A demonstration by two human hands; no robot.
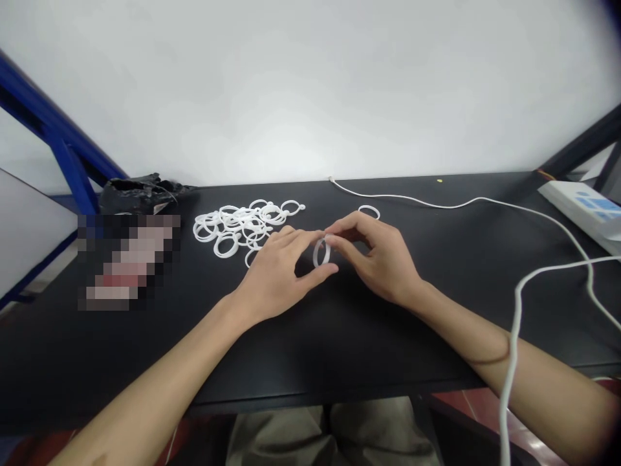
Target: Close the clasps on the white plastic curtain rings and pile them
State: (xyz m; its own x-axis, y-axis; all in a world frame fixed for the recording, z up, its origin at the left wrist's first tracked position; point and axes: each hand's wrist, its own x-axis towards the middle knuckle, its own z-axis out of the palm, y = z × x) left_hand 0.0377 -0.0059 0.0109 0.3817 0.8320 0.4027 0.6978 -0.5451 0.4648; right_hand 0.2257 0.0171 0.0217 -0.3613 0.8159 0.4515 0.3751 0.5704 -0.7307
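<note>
A small white plastic ring is held upright between my two hands above the black table. My right hand pinches its upper right edge between thumb and forefinger. The fingers of my left hand are at the ring's top and its thumb is under the bottom, so the ring sits in that grip. Beyond my left hand lies a loose pile of white rings, several with small round tabs. A single white ring lies flat behind my right hand.
The black table meets a pale wall. A white cable runs along the back and loops over my right forearm. At right stands a white box with blue marks. A crumpled black bag and a pixelated patch are at left, near blue posts.
</note>
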